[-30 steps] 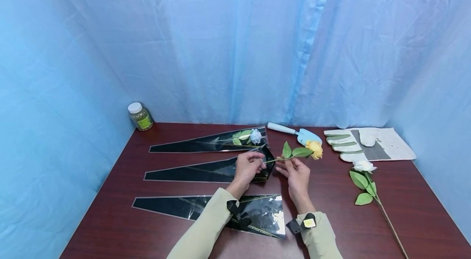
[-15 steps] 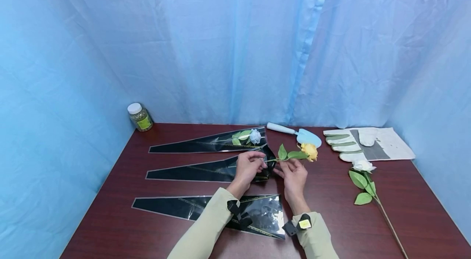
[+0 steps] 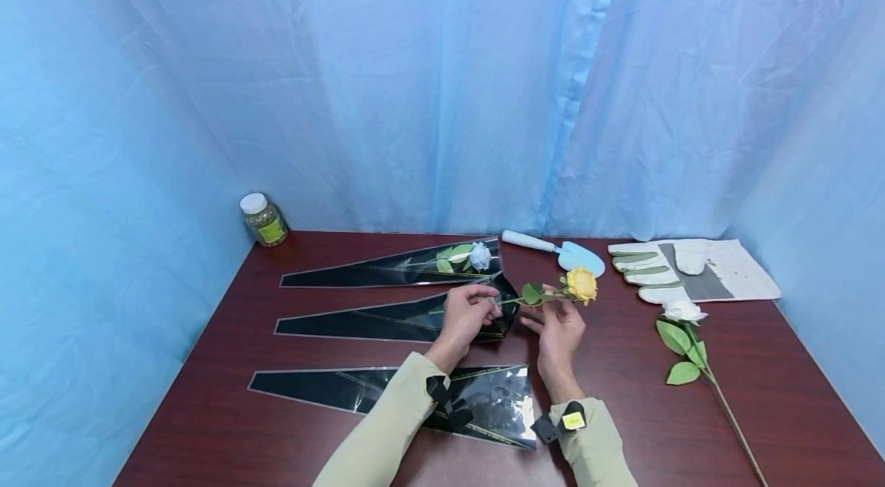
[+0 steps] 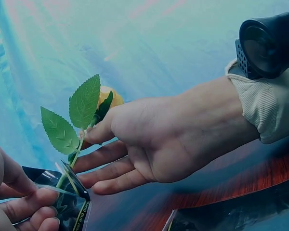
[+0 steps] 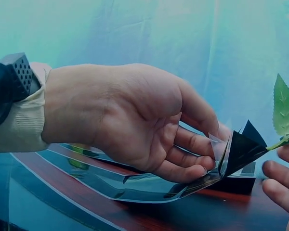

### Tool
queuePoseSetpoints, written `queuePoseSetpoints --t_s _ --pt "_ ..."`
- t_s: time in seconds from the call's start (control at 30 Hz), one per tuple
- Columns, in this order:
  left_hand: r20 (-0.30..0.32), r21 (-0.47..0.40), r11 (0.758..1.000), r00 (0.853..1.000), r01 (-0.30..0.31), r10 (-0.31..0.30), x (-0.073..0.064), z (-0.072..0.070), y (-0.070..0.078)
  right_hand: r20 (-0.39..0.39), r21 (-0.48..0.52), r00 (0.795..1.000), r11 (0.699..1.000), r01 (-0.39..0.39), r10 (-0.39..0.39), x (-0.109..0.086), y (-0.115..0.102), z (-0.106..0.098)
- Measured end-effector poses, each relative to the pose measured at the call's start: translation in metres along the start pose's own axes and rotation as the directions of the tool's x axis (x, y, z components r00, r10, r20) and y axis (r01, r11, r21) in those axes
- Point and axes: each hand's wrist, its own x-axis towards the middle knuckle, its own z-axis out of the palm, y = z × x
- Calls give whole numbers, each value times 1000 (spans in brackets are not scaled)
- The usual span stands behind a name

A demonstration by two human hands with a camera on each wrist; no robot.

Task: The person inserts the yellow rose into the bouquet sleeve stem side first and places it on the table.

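My left hand (image 3: 465, 318) pinches the open mouth of the middle black flower sleeve (image 3: 366, 324), which lies flat to the left with its wide end raised. In the right wrist view the clear front film and dark back of this sleeve (image 5: 243, 149) stand apart beside the left thumb. With thumb and fingers my right hand (image 3: 560, 333) holds the stem of a yellow rose (image 3: 582, 284) just below its bloom. The lower stem runs into the sleeve mouth, while the bloom and green leaves (image 4: 84, 102) stay outside. In the left wrist view the bloom is partly hidden behind leaves and hand.
Behind lies a sleeve (image 3: 359, 273) containing a pale blue rose (image 3: 480, 256). Another sleeve (image 3: 311, 385) lies in front, under the left forearm. A trowel (image 3: 579, 258), work gloves (image 3: 754, 272) and a white rose (image 3: 683, 312) lie rightward. A lidded jar (image 3: 266, 222) stands back left.
The yellow rose has shifted left, its stem deeper into the sleeve, and its leaves have turned. My right hand moved left with it, then back right toward the bloom. My left hand stays put.
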Motion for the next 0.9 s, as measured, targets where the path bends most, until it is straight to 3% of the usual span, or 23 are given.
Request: queuePoseSetpoints --t_s 0.17,0.43,0.9 --pt "7 9 1000 1000 -8 8 -1 1 0 -48 34 998 999 33 -31 1 1 -1" --pt "-10 22 1000 1000 -1 1 1 1 1 -24 78 1000 997 15 -13 0 2 1" --pt "-22 32 999 999 -24 24 0 4 4 -28 -15 1000 1000 3 -3 -6 5 9"
